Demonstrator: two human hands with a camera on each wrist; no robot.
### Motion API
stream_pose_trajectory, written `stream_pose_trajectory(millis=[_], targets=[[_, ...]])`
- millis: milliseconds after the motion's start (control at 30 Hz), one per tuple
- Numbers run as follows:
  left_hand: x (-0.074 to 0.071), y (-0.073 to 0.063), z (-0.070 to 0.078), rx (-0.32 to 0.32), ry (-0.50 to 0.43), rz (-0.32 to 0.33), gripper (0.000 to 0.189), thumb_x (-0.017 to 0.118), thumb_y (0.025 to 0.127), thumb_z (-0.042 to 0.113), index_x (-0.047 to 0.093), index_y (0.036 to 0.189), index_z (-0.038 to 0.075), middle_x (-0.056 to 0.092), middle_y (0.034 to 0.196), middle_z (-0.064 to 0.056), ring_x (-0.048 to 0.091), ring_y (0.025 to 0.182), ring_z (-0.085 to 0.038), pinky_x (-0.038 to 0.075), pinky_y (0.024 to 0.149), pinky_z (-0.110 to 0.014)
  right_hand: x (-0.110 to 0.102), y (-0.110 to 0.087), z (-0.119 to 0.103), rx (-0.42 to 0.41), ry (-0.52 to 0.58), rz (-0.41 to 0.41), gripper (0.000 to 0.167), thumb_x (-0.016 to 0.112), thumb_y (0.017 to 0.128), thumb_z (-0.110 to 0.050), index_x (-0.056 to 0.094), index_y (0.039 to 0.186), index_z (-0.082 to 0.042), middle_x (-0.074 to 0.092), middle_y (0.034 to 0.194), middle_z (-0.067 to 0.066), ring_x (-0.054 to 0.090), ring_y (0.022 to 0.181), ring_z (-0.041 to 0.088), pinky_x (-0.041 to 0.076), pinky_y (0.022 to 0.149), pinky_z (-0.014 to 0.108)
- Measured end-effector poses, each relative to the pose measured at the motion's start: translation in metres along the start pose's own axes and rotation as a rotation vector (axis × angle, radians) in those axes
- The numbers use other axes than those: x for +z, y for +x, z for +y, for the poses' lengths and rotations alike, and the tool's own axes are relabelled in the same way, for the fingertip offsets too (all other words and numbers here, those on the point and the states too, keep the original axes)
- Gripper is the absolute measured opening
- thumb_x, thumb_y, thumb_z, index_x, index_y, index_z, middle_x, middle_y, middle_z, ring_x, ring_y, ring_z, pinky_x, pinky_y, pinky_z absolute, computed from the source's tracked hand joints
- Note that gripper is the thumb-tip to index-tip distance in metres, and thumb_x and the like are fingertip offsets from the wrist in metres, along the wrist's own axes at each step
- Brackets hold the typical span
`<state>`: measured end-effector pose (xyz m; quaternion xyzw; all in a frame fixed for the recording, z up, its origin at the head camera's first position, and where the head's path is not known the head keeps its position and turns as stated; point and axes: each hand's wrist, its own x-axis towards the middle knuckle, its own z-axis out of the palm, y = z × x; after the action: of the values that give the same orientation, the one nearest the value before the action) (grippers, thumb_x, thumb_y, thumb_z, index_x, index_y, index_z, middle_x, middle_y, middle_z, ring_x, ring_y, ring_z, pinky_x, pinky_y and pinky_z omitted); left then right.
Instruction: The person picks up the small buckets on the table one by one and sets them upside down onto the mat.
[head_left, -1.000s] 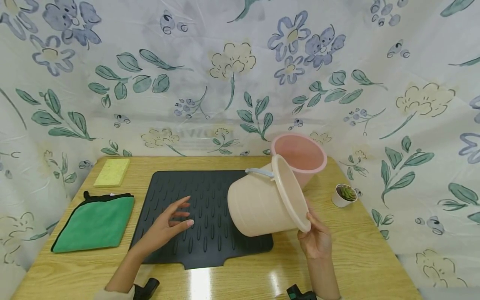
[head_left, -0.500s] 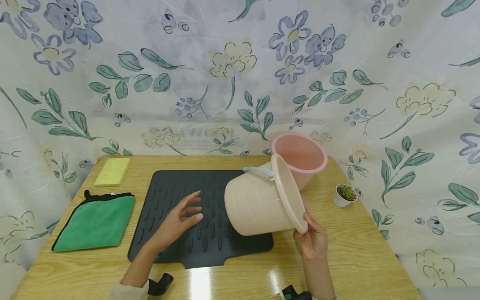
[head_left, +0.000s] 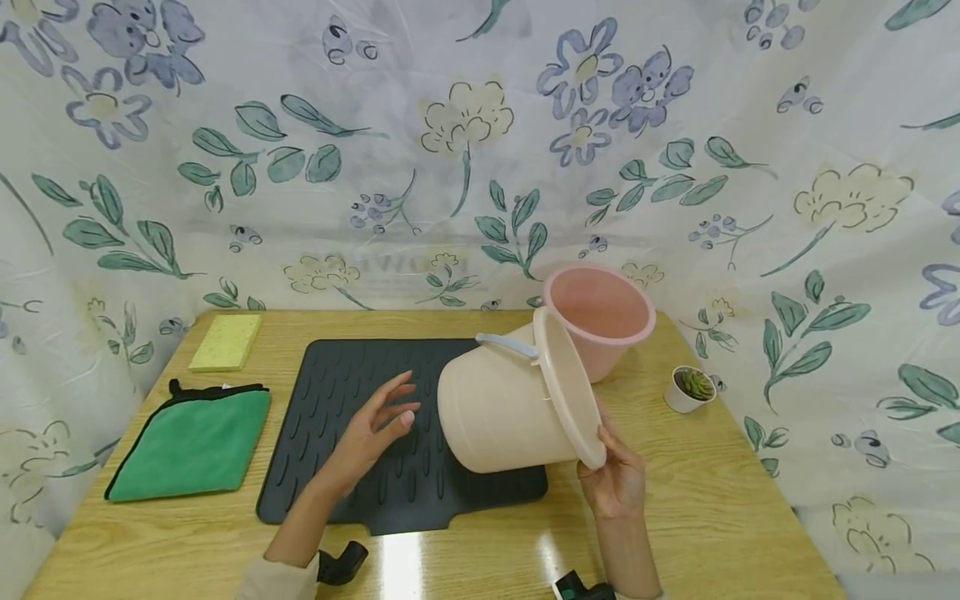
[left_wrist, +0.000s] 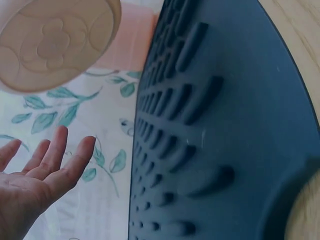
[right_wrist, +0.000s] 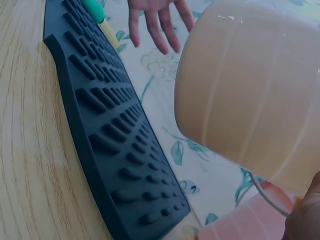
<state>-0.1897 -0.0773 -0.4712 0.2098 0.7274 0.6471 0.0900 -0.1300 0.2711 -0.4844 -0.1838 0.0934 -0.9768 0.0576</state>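
A cream bucket (head_left: 502, 408) with a grey-blue handle (head_left: 508, 343) is tilted on its side above the dark drying mat (head_left: 352, 417), its mouth facing right. My right hand (head_left: 617, 483) grips the bucket's rim at the lower right. To the left of the bucket, my left hand (head_left: 375, 425) is held over the mat with its fingers spread and nothing in them. The left wrist view shows the bucket's round base (left_wrist: 55, 45) apart from the left fingertips. In the right wrist view only part of the right hand (right_wrist: 305, 215) shows, at the lower right edge.
Behind the cream bucket stands a pink bucket (head_left: 600, 312). A small potted succulent (head_left: 688, 389) is at the right. On the left lie a green cloth (head_left: 191, 446) with black trim and a yellow sponge (head_left: 225, 342). A patterned curtain (head_left: 420, 167) hangs behind the wooden table (head_left: 720, 517).
The cream bucket has shifted slightly left with my right hand. My left hand has moved right and a little away from me, closer to the bucket's base.
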Motion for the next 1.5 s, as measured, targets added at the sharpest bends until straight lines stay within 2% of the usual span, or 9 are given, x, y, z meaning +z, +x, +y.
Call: stream_pose_trajectory(millis=[200, 567, 667, 867, 1067, 1233, 1300, 1367, 1500], targets=[[0.007, 0.007, 0.002, 0.028, -0.074, -0.001, 0.057, 0.048, 0.105, 0.018, 0.025, 0.157, 0.015, 0.031, 0.154, -0.021, 0.04, 0.138, -0.048, 0.046, 0.102, -0.057, 0.0, 0.003, 0.005, 0.011, -0.003, -0.025, 0.053, 0.013, 0.103, 0.003, 0.038, 0.15, 0.003, 0.059, 0.133, 0.022, 0.065, 0.115, 0.03, 0.059, 0.081, 0.031], [0.015, 0.012, 0.003, 0.037, -0.118, 0.018, 0.057, 0.038, 0.108, 0.029, 0.019, 0.16, 0.015, 0.022, 0.16, -0.02, 0.03, 0.143, -0.049, 0.037, 0.105, -0.067, -0.004, 0.002, 0.015, 0.017, -0.001, -0.031, 0.05, 0.021, 0.104, 0.004, 0.037, 0.151, 0.002, 0.059, 0.134, 0.022, 0.066, 0.114, 0.03, 0.059, 0.078, 0.03], [0.018, 0.014, 0.004, 0.037, -0.139, 0.03, 0.058, 0.037, 0.108, 0.033, 0.016, 0.16, 0.015, 0.019, 0.161, -0.02, 0.027, 0.144, -0.05, 0.036, 0.105, -0.068, -0.004, 0.003, 0.017, 0.017, 0.003, -0.037, 0.05, 0.019, 0.104, 0.003, 0.036, 0.151, 0.001, 0.06, 0.132, 0.022, 0.067, 0.112, 0.03, 0.059, 0.079, 0.031], [0.027, 0.016, 0.006, 0.024, -0.232, 0.053, 0.066, 0.038, 0.106, 0.043, 0.008, 0.161, 0.023, 0.015, 0.162, -0.018, 0.026, 0.144, -0.048, 0.034, 0.105, -0.069, -0.003, 0.003, 0.023, 0.028, 0.014, -0.039, 0.051, 0.017, 0.104, 0.002, 0.035, 0.151, 0.001, 0.059, 0.133, 0.021, 0.066, 0.114, 0.03, 0.058, 0.084, 0.031], [0.035, 0.018, 0.007, 0.069, -0.321, 0.045, 0.072, 0.036, 0.106, 0.046, -0.008, 0.16, 0.029, 0.011, 0.16, -0.02, 0.028, 0.141, -0.045, 0.033, 0.106, -0.065, -0.002, 0.004, 0.03, 0.033, 0.041, -0.066, 0.052, 0.017, 0.104, 0.002, 0.033, 0.153, 0.0, 0.054, 0.141, 0.022, 0.062, 0.121, 0.032, 0.054, 0.093, 0.034], [0.041, 0.018, 0.005, 0.096, -0.354, 0.009, 0.072, 0.03, 0.106, 0.049, -0.012, 0.159, 0.027, -0.004, 0.164, -0.017, 0.013, 0.147, -0.045, 0.024, 0.11, -0.065, -0.004, 0.003, 0.033, 0.028, 0.069, -0.103, 0.052, 0.018, 0.105, 0.002, 0.028, 0.155, -0.001, 0.05, 0.144, 0.023, 0.058, 0.126, 0.034, 0.051, 0.098, 0.037], [0.043, 0.018, 0.004, 0.101, -0.363, 0.009, 0.072, 0.028, 0.105, 0.052, -0.012, 0.159, 0.026, -0.006, 0.165, -0.015, 0.013, 0.147, -0.042, 0.024, 0.109, -0.065, -0.004, 0.003, 0.035, 0.027, 0.065, -0.102, 0.051, 0.019, 0.105, 0.0, 0.029, 0.155, -0.001, 0.051, 0.143, 0.023, 0.059, 0.124, 0.033, 0.052, 0.097, 0.036], [0.045, 0.018, 0.003, 0.108, -0.375, 0.011, 0.073, 0.026, 0.104, 0.055, -0.012, 0.159, 0.027, -0.002, 0.165, -0.013, 0.02, 0.143, -0.039, 0.028, 0.108, -0.062, -0.004, 0.003, 0.037, 0.026, 0.059, -0.1, 0.051, 0.02, 0.105, 0.0, 0.029, 0.155, -0.002, 0.052, 0.143, 0.022, 0.059, 0.124, 0.031, 0.051, 0.098, 0.036], [0.048, 0.017, 0.003, 0.146, -0.417, -0.013, 0.075, 0.022, 0.103, 0.06, -0.012, 0.159, 0.025, 0.009, 0.162, -0.001, 0.029, 0.138, -0.021, 0.035, 0.106, -0.046, -0.002, 0.002, 0.041, 0.029, 0.043, -0.093, 0.05, 0.021, 0.106, -0.002, 0.031, 0.155, -0.004, 0.053, 0.141, 0.02, 0.061, 0.122, 0.03, 0.052, 0.098, 0.035]])
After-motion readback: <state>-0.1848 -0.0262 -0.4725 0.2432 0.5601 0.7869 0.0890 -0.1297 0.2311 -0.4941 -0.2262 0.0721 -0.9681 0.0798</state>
